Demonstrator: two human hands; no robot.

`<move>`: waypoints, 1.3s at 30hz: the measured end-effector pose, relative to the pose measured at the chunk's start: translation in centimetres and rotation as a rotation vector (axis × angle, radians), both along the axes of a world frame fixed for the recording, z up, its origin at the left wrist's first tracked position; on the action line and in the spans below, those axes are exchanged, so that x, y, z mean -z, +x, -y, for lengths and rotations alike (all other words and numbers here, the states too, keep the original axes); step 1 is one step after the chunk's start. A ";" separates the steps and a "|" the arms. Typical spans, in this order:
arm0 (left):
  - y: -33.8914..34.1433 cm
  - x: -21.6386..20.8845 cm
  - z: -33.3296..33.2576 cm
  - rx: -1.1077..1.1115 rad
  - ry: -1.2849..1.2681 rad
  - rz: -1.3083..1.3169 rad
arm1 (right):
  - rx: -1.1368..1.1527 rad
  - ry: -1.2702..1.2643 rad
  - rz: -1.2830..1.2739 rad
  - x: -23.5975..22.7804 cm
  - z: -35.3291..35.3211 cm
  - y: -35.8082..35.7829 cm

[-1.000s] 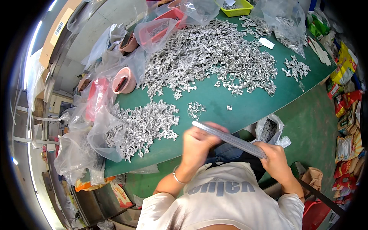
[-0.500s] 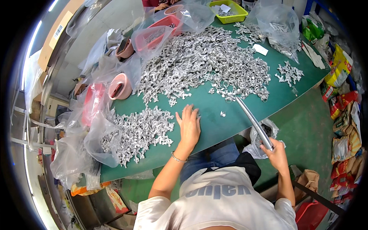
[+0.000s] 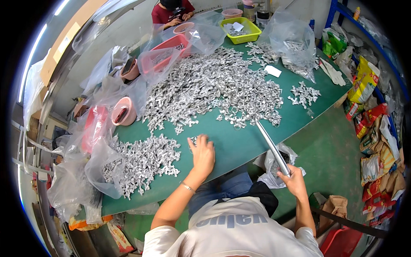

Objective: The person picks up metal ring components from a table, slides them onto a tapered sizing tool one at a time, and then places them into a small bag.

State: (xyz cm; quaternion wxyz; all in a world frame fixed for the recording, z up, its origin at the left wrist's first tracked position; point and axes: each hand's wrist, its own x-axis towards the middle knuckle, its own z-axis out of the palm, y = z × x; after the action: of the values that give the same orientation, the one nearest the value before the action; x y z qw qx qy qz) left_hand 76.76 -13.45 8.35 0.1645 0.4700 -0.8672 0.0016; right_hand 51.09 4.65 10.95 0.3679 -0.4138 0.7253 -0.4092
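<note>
My left hand (image 3: 203, 157) is low over the near part of the green table (image 3: 231, 147). Its fingers curl around a few small silver metal pieces (image 3: 194, 140), partly hidden by the fingers. In my right hand (image 3: 293, 179), at the table's near edge, is the thick end of a long, tapered silver metal rod (image 3: 272, 147). The thin far end of this rod reaches the edge of a pile of ring-shaped metal pieces (image 3: 248, 100). A heap of small silver castings (image 3: 147, 160) lies to the left of my left hand.
Farther back spreads a large pile of castings (image 3: 184, 85). Pink tubs (image 3: 124, 112), a red basin (image 3: 182, 40), a yellow-green basket (image 3: 252, 38) and clear plastic bags (image 3: 291, 34) surround it. A person (image 3: 171, 13) works beyond. A bag of parts (image 3: 280, 162) stands below the table edge.
My left fingers have gone from spread flat to curled around the small pieces. Two loose pieces on the bare tabletop no longer show. The view has shifted; the rod stays in my right hand.
</note>
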 end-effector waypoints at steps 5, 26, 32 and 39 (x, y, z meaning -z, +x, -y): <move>-0.3 -0.9 -0.9 -0.025 0.048 -0.204 | 0.101 0.015 0.215 -0.9 -0.4 -0.3; 1.4 0.2 -13.4 0.249 0.453 -0.586 | -0.040 -0.032 0.856 0.1 -5.7 3.1; 3.1 -0.7 -11.8 0.063 0.249 -0.727 | -0.129 -0.025 0.860 0.2 -3.5 3.7; 3.2 -1.4 -5.2 -0.303 0.045 -0.734 | -0.129 -0.039 0.766 -1.3 2.8 3.5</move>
State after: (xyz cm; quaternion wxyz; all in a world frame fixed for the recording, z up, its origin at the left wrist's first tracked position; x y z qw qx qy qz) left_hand 79.91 -8.30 9.70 0.4508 0.5657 -0.6714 -0.1612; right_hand 54.63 1.83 12.21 0.6290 -0.2828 0.5000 -0.5237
